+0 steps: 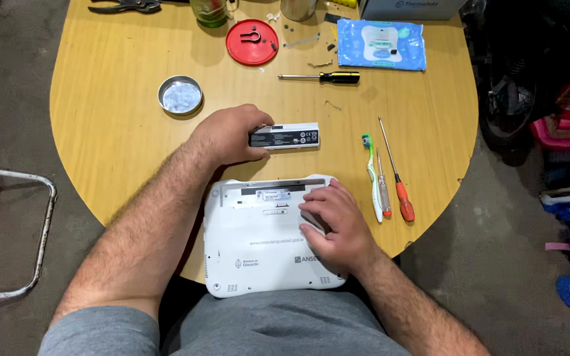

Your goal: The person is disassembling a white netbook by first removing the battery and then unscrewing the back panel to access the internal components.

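A small white laptop (pixel 252 244) lies upside down at the near edge of the wooden table (pixel 113 132), its battery bay empty along the far side. My right hand (pixel 331 221) rests flat on the laptop's underside, fingers spread a little. My left hand (pixel 229 135) grips the left end of a long black and white battery pack (pixel 291 137), which lies on the table just beyond the laptop.
Right of the laptop lie a green and white toothbrush (pixel 372 178), a small screwdriver (pixel 382 188) and an orange-handled screwdriver (pixel 397 181). Farther back are a black-handled screwdriver (pixel 324 77), a round tin (pixel 180 95), a red lid (pixel 253 41), a blue wipes pack (pixel 380 43), pliers (pixel 125 6).
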